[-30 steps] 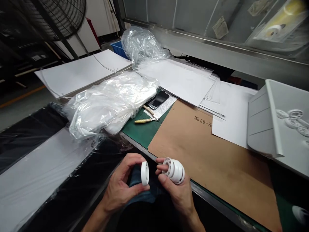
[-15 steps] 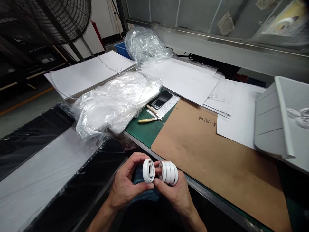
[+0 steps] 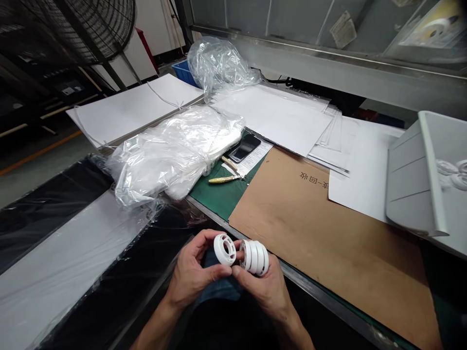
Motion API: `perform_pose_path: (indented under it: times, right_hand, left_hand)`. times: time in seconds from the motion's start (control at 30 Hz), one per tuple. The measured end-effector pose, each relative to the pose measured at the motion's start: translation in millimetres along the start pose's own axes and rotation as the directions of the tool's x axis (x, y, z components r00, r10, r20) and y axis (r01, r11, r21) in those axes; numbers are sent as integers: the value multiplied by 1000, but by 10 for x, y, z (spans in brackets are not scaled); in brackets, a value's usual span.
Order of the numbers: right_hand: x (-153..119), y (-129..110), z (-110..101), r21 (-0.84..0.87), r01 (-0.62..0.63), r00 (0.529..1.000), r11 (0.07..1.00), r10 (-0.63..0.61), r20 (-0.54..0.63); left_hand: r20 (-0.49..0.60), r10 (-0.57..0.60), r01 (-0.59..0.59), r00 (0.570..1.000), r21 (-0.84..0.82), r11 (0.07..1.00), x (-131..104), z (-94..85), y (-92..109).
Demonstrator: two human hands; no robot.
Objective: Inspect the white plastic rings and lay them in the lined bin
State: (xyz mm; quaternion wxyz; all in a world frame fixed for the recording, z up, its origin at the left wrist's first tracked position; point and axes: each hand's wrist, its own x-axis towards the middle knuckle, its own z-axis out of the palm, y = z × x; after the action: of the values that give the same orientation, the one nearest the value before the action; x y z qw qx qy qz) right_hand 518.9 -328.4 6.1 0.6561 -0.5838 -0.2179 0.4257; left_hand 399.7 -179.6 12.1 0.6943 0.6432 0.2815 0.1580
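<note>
My left hand (image 3: 195, 270) pinches a single white plastic ring (image 3: 224, 250) between thumb and fingers. The ring is tilted, so its slotted face and round centre hole show. Close beside it, my right hand (image 3: 265, 287) grips a row of several similar white rings (image 3: 254, 257), lined up face to face. A fingertip shows at the near end of that row, in the gap towards the single ring. Both hands are held in front of the bench edge, above my lap.
Brown cardboard (image 3: 328, 238) covers the bench front. Nippers (image 3: 226, 179) and a phone (image 3: 244, 148) lie on the green top (image 3: 215, 199). Plastic bags (image 3: 175, 150) and white sheets (image 3: 273, 114) lie behind. A pale bin (image 3: 408, 180) holding several rings (image 3: 452, 167) stands right; a fan (image 3: 73, 29) stands back left.
The single ring in my left hand has tilted and risen slightly, so its face now turns more upward. The row in my right hand has hardly moved.
</note>
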Motion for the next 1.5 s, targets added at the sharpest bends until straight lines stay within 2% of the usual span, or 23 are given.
perform_pose_path:
  times: [0.3,0.57,0.73,0.93,1.13,1.3,1.5]
  right_hand:
    - [-7,36,-31,33,-9,999,999,10,-50]
    - [-4,69,-41,90,56,995,994,-48,-91]
    - [-24,78,-60,93,101,987,991,-88,-132]
    - [-31,91,-80,70,142,980,987,-130,-151]
    - [-31,98,-95,-1,143,979,990,-142,-145]
    - [-37,82,-77,27,102,978,994,-95,-184]
    - [-20,106,-16,113,26,958,993,7,-286]
  left_hand:
    - [40,-90,88,995,47,995,21,-6,53]
    - [117,-99,90,988,83,993,7,-22,-24]
    - [176,-64,35,982,165,986,8,31,-4]
    - [105,-11,-25,994,335,942,6,65,0]
    - [98,22,-56,995,352,934,-7,78,22]
    - [94,71,-103,993,405,909,-12,78,26]
    - [173,206,-265,963,482,835,0,110,43]
